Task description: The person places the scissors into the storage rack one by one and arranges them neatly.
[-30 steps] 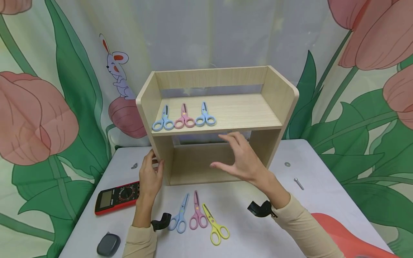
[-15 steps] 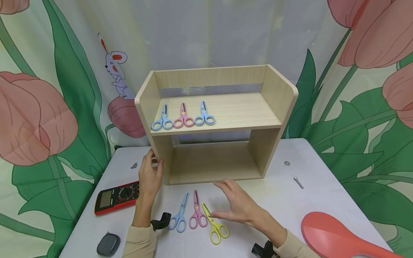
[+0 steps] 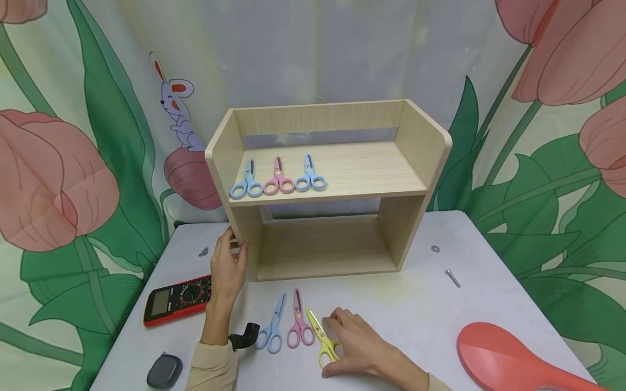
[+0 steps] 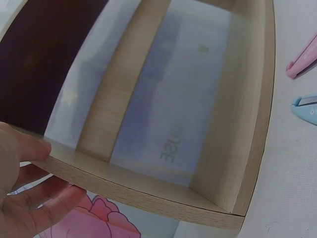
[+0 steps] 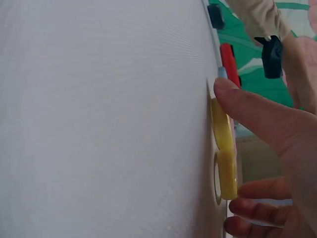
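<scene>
Presently my right hand [image 3: 359,347] lies over the yellow scissors [image 3: 324,338] near the desk's [image 3: 430,304] front edge, thumb and fingers closing round the handle loops; the wrist view shows the thumb on a loop, grip not complete. My left hand [image 3: 226,266] grips the shelf's [image 3: 325,163] left side panel, fingers curled round its edge. Judgement: pinch both loops firmly, lift straight up, and keep clear of the pink scissors [image 3: 299,321] just beside, blades pointing away.
</scene>
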Action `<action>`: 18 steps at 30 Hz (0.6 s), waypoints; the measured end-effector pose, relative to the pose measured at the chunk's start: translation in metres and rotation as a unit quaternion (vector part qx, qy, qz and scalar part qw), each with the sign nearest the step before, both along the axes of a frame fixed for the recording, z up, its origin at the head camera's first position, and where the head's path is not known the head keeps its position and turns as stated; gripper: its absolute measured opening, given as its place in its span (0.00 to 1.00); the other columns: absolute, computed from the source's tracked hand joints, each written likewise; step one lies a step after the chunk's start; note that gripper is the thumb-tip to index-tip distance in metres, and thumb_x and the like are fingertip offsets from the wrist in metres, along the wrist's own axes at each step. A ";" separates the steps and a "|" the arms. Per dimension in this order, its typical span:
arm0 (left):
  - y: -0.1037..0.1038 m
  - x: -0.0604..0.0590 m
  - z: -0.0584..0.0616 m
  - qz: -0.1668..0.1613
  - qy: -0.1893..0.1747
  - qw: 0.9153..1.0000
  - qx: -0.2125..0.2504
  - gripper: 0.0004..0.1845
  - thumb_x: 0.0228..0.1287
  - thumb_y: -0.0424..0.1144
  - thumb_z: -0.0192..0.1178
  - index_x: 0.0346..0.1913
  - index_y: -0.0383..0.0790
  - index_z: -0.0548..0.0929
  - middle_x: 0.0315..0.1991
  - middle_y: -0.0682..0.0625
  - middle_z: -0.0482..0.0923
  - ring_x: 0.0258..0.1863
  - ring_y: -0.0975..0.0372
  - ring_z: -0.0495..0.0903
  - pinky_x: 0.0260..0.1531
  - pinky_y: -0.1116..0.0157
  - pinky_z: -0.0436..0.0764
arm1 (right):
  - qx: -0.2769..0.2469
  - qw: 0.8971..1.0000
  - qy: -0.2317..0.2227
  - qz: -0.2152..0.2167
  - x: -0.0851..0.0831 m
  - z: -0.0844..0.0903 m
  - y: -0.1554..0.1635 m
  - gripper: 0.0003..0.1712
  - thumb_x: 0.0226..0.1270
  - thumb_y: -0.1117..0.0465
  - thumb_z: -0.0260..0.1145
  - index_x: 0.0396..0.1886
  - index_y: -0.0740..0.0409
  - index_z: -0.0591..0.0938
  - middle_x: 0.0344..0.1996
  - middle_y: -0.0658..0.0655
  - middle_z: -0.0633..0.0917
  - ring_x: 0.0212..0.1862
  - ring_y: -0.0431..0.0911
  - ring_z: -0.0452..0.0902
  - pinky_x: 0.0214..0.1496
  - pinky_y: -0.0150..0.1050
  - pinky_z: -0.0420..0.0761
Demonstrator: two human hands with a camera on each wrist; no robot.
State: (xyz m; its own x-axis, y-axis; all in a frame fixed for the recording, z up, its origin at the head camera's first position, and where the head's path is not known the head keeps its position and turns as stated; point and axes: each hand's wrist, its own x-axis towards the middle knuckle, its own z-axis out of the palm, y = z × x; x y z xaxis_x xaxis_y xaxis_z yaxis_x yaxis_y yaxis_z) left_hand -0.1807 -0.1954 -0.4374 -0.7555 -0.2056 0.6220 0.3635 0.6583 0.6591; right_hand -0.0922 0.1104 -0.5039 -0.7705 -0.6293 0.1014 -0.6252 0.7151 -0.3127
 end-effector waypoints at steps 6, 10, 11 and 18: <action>0.001 0.000 0.000 0.000 0.011 1.000 -0.006 0.27 0.67 0.29 0.63 0.67 0.32 0.70 0.53 0.33 0.76 0.46 0.45 0.84 0.36 0.51 0.90 | -0.004 1.000 0.001 0.006 -0.002 -0.003 0.002 0.43 0.47 0.30 0.75 0.52 0.58 0.86 0.44 0.45 0.76 0.41 0.35 0.66 0.42 0.29 0.76; 0.001 0.001 -0.001 0.000 0.004 1.000 -0.003 0.27 0.67 0.29 0.63 0.67 0.33 0.70 0.54 0.33 0.76 0.46 0.45 0.84 0.37 0.51 0.90 | -0.006 1.000 0.012 0.014 -0.003 -0.005 0.004 0.39 0.49 0.33 0.75 0.51 0.59 0.87 0.42 0.44 0.76 0.40 0.33 0.66 0.41 0.27 0.76; 0.001 0.001 -0.001 0.001 0.000 1.000 -0.002 0.27 0.67 0.29 0.63 0.67 0.33 0.69 0.54 0.34 0.76 0.47 0.45 0.84 0.37 0.51 0.90 | -0.007 1.000 0.015 0.017 -0.003 -0.005 0.004 0.38 0.49 0.34 0.76 0.50 0.59 0.87 0.41 0.43 0.76 0.39 0.33 0.66 0.40 0.26 0.76; 0.001 0.001 -0.001 0.002 -0.002 1.000 -0.003 0.27 0.67 0.29 0.63 0.68 0.33 0.69 0.54 0.34 0.76 0.47 0.45 0.84 0.37 0.51 0.90 | -0.060 0.998 0.029 0.017 -0.007 -0.007 0.006 0.32 0.44 0.43 0.79 0.45 0.59 0.87 0.37 0.42 0.73 0.37 0.31 0.65 0.38 0.21 0.74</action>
